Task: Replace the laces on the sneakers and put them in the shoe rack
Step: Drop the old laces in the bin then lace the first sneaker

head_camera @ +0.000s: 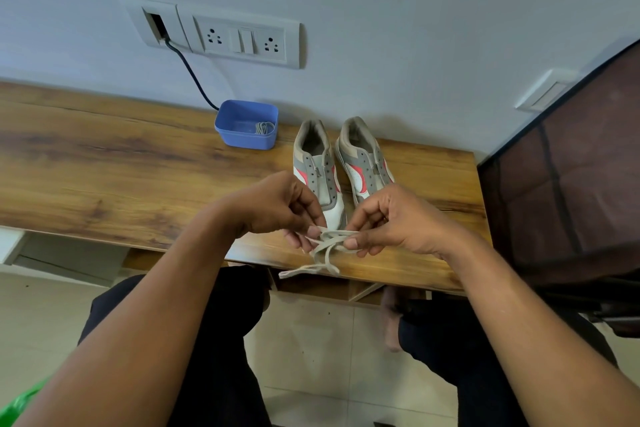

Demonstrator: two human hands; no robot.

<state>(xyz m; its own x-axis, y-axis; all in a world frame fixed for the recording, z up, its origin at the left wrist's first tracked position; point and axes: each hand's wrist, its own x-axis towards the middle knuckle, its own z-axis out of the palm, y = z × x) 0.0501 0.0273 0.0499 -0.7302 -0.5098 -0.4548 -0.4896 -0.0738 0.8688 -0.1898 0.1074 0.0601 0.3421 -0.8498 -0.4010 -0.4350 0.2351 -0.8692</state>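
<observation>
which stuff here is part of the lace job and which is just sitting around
Job: white lace pinched by left hand and right hand; sneakers; blue tub holding a coiled lace.
Lying about: wall sockets; black cable.

Matt wood-grain table [104, 163], glossy blue plastic tub [246, 124], flat cloth lace [323, 253], scuffed leather-look sneakers [341, 163]
</observation>
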